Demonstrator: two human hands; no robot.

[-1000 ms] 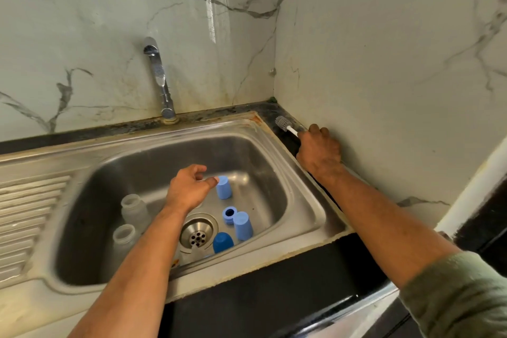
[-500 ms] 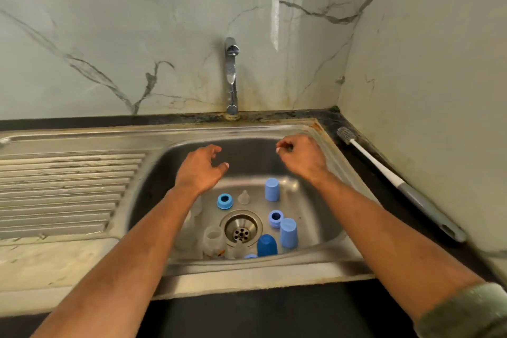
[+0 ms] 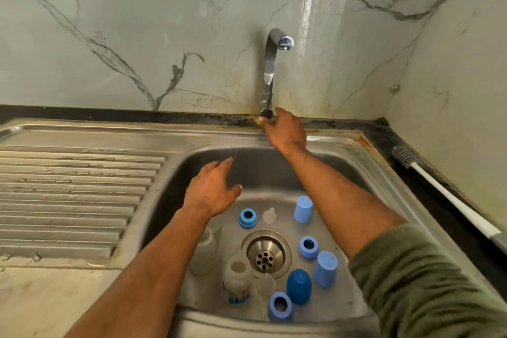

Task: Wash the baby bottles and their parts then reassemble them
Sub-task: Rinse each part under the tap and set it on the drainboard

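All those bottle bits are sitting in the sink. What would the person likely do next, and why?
Probably turn the tap on: the right hand is at the base of the faucet, no water runs, and the bottle parts lie unrinsed in the sink.

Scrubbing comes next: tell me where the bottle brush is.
The bottle brush lies on the dark counter right of the sink, along the right wall, bristles toward the back corner.

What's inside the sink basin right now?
Inside the sink: three blue rings, two light blue caps, a dark blue cap, two clear teats, and clear bottles. The left forearm covers part of one bottle. No water is running.
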